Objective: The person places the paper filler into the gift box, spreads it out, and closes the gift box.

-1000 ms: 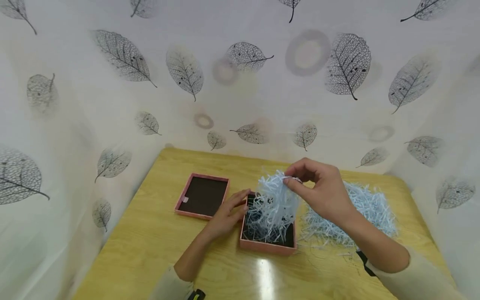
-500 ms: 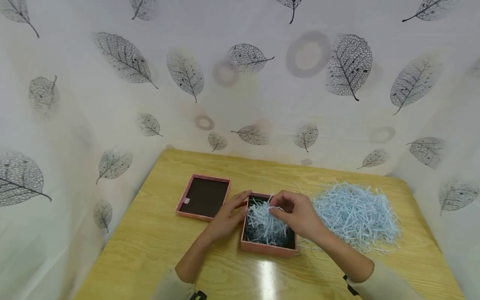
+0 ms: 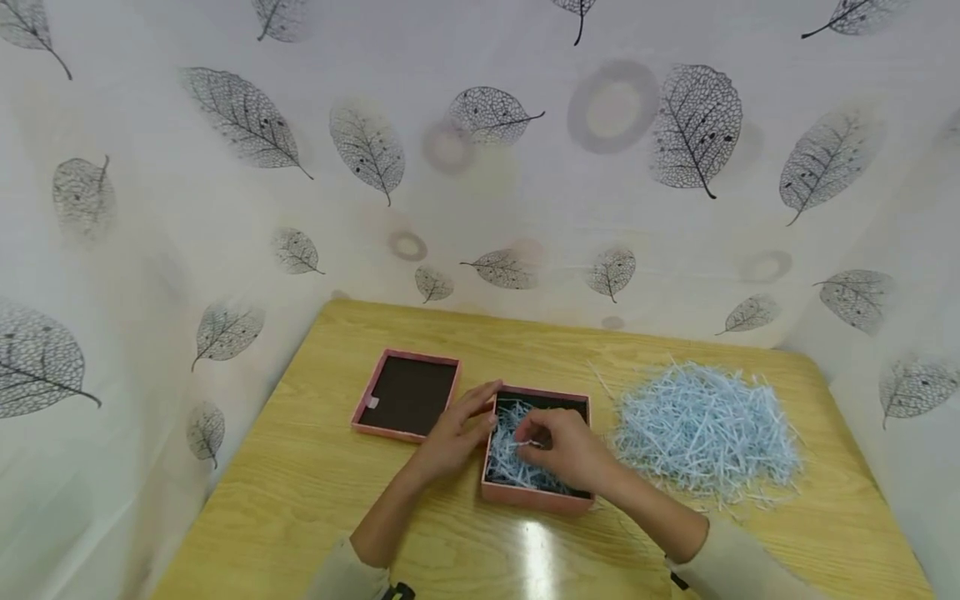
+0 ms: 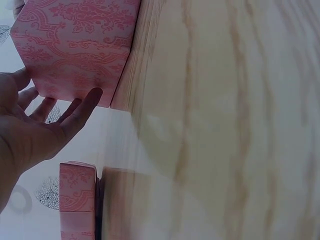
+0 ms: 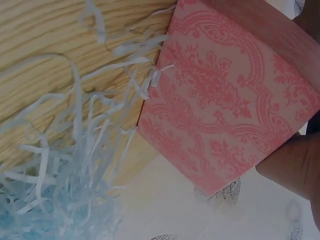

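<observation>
A pink patterned box with a dark inside stands open-topped at mid-table. Pale blue shredded paper lies in its left part. My left hand rests against the box's left side with fingers spread and fairly straight; in the left wrist view the fingertips touch the box wall. Inside the box is my right hand, its fingers curled and pinching a bit of shredded paper, though the fingertips are partly hidden. In the right wrist view, the box's patterned side covers most of that hand.
The box's lid, dark inside with a pink rim, lies inside-up to the left. A large heap of pale blue shredded paper spreads over the right of the wooden table. A leaf-printed cloth hangs behind.
My right hand has come down and left, bringing a bunch of shredded paper from above the box into it. My left hand stays at the box's side.
</observation>
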A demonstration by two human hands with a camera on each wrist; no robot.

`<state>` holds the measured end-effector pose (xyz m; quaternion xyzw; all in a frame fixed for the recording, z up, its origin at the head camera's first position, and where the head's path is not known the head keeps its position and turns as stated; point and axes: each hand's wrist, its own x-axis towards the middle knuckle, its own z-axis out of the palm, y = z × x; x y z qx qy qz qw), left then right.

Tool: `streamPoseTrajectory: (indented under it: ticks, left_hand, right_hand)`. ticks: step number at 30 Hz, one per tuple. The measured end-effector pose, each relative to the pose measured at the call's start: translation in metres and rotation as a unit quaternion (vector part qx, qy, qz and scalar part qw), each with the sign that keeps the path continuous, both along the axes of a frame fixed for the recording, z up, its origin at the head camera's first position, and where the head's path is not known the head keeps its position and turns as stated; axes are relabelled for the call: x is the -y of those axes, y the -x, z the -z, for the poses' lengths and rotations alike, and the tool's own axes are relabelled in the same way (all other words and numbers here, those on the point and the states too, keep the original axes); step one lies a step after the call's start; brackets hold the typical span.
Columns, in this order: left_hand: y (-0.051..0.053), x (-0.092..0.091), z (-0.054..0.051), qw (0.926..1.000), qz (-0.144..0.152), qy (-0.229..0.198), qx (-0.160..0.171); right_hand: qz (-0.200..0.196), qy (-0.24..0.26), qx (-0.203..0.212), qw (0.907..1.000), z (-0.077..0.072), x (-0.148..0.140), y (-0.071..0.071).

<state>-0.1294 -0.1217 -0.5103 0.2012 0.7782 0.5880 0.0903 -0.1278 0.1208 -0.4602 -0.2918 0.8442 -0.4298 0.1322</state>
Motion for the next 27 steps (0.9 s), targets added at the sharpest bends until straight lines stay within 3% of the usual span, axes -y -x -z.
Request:
streamPoseTrajectory:
  ticks: [5,10,19,27]
  left_hand:
    - [0.0,0.0,0.003,1.0,-0.004,-0.004,0.005]
    - [0.0,0.0,0.004,0.9999,-0.013,-0.003,0.008]
    - [-0.001,0.0,0.004,0.9999,-0.012,-0.007,0.009]
    - [0.0,0.0,0.003,0.9998,-0.014,-0.009,0.008]
  right_hand:
    - [-0.032,-0.034,-0.004,0.9989,-0.003,0.003,-0.002]
    - [-0.019,-0.041,-0.004,0.9989,-0.018,-0.005,-0.003]
    - [0.084,-0.029,-0.004,0.9961,-0.045,-0.059,0.009]
    - [0.185,-0.048,-0.006,0.9816,-0.052,-0.13,0.023]
